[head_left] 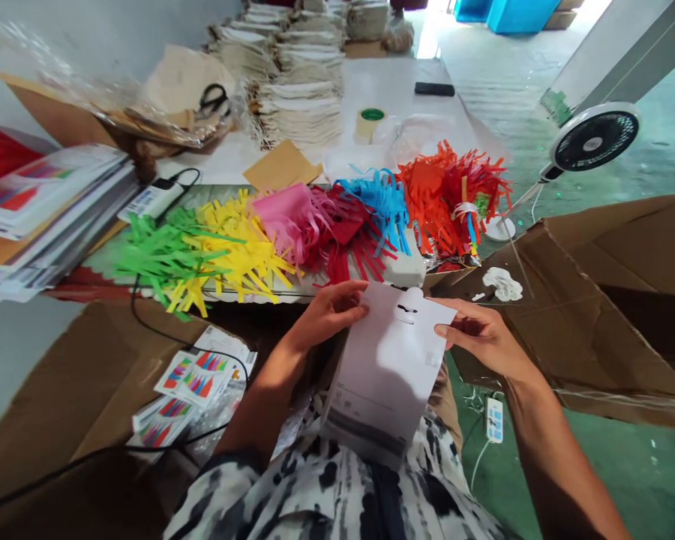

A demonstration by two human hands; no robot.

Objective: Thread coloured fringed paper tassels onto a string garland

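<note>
Between my two hands is a white printed card package (379, 367) with a hang-hole slot near its top, resting against my lap. My left hand (337, 307) pinches its upper left edge. At the upper right corner, my right hand (475, 330) grips it between thumb and fingers. Just beyond, along the table edge, lie fringed paper bundles: green (166, 247), yellow (241, 251), pink (289, 217), dark red (349, 232), blue (379, 202) and orange-red (444, 195). Whatever is inside the package is hidden.
Printed packages (50, 217) are stacked at left. Behind are piled cream bundles (298, 97), scissors (214, 99), a tape roll (370, 126) and a phone (434, 89). A fan (596, 139) stands right, above an open carton (596, 300). Another carton (50, 390) holds printed cards (196, 375).
</note>
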